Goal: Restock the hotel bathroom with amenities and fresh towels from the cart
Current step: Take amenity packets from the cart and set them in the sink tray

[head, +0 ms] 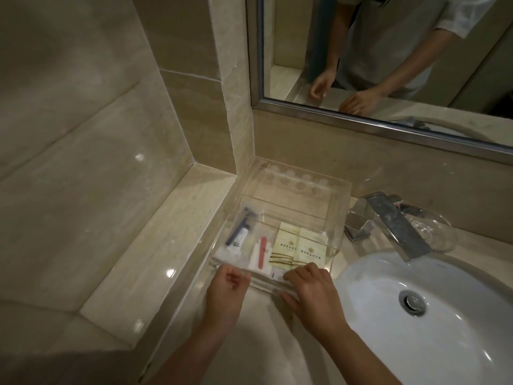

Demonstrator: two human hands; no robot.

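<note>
- Left hand (226,284) and right hand (308,284) both curl their fingers over the near rim of the clear tray (291,198), left at the corner, right further along.
- The tray sits on the beige stone counter (249,343), pushed into the corner away from the grip.
- Just past the fingertips lie a toothbrush packet (237,234), a red-stick packet (262,252) and two cream sachets (298,247), side by side. The far half of the tray is bare.
- Left of the left hand, a raised stone ledge (166,245) runs along the glossy tiled wall (83,134).
- Right of the right hand is the white basin (444,343). Beyond it are a chrome faucet (388,226) and a glass dish (435,232).
- A steel-framed mirror (388,51) hangs above, reflecting both hands.
</note>
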